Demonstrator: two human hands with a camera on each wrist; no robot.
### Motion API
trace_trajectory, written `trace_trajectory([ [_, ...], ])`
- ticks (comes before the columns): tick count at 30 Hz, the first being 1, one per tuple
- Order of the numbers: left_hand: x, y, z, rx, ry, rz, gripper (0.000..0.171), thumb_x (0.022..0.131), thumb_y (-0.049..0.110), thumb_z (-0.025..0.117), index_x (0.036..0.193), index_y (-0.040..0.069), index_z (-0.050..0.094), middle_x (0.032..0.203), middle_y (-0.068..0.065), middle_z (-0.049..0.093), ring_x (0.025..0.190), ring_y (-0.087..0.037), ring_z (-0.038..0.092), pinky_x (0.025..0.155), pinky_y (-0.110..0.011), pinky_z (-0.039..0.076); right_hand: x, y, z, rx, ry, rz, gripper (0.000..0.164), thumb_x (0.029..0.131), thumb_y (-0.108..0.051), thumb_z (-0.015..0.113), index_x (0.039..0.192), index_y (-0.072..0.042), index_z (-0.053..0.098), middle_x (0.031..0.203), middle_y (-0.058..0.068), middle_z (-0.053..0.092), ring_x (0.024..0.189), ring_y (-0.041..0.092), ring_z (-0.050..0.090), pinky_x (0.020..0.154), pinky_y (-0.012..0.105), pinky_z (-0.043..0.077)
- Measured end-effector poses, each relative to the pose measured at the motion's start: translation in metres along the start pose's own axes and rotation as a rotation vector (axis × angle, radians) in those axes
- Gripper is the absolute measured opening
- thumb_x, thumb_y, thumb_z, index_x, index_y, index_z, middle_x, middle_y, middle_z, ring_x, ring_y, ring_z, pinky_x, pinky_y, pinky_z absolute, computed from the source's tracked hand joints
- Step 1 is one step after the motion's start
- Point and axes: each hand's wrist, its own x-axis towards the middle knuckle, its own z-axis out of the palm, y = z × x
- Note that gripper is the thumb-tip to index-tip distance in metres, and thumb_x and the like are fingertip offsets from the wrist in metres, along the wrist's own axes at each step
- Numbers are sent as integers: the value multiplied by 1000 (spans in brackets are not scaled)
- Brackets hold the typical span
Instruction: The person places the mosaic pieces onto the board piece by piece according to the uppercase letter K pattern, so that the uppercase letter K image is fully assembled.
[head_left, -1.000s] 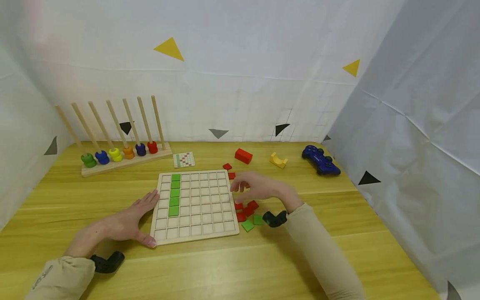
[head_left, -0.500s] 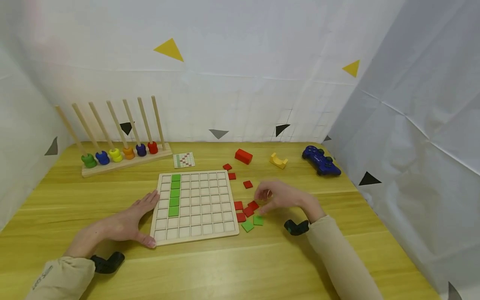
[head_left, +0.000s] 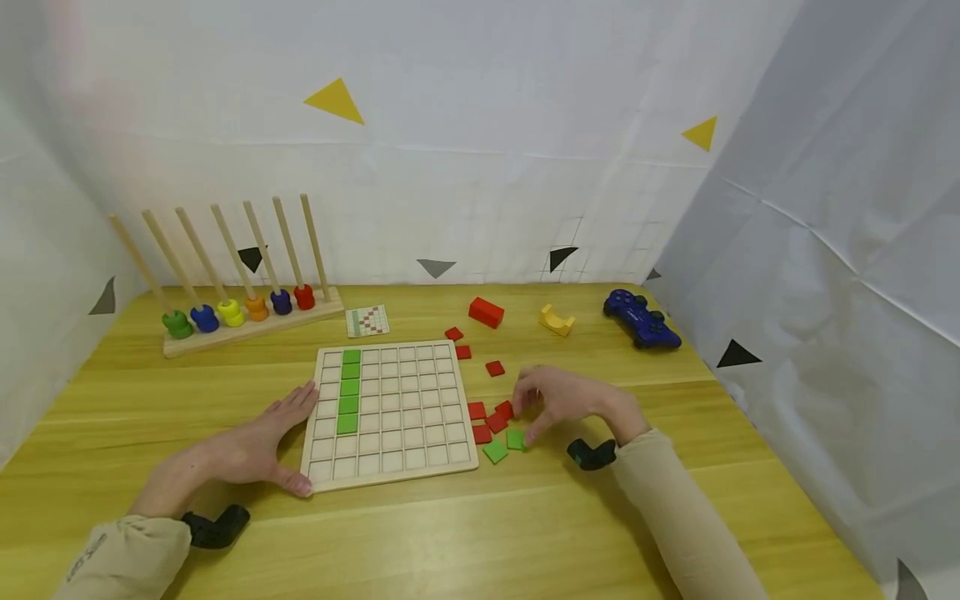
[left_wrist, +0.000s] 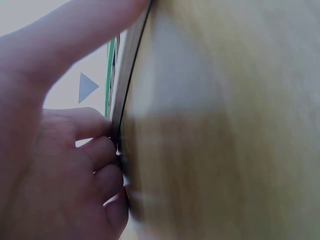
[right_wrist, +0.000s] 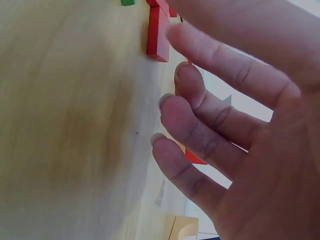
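Green tile [head_left: 514,441] sat right at the tip of the right hand's [head_left: 564,393] thumb, just off its left side, though I couldn't tell if skin was actually touching it. That hand was loosely curved, with a clear gap between thumb and fingers, and the fingertips pointed down near a red tile [head_left: 505,408] on the far side of the green one. Another green tile [head_left: 495,452] lay just to the left, a bit further from the hand, and a few more red ones were bunched between there and the wooden grid board [head_left: 392,417]. Over on the other side, the left hand [head_left: 251,442] was spread wide along the board's left edge, thumb at the near corner, fingers further up. Five green squares [head_left: 349,387] ran down the board's second column, all flat on the counter [head_left: 420,542] setup.
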Motion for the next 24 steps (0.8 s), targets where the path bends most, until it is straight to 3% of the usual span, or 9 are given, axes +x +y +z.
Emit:
trace_trajectory([
  [12, 1, -1, 1, -8, -2, -4, 132, 68, 46, 89, 158, -5, 8, 165, -26, -5, 151, -49, -6, 117, -69, 2, 3, 2, 6, -6, -29, 21, 34, 73, -31, 91, 97, -19, 70, 96, -3, 59, 88, 17, 54, 78, 27, 48],
  [24, 0, -1, 0, -5, -2, -6, 132, 68, 46, 89, 158, -5, 8, 165, -26, -5, 151, -49, -6, 117, -69, 2, 5, 2, 4, -7, -21, 26, 27, 80, -28, 86, 100, -20, 71, 95, -4, 58, 88, 15, 54, 79, 28, 47],
])
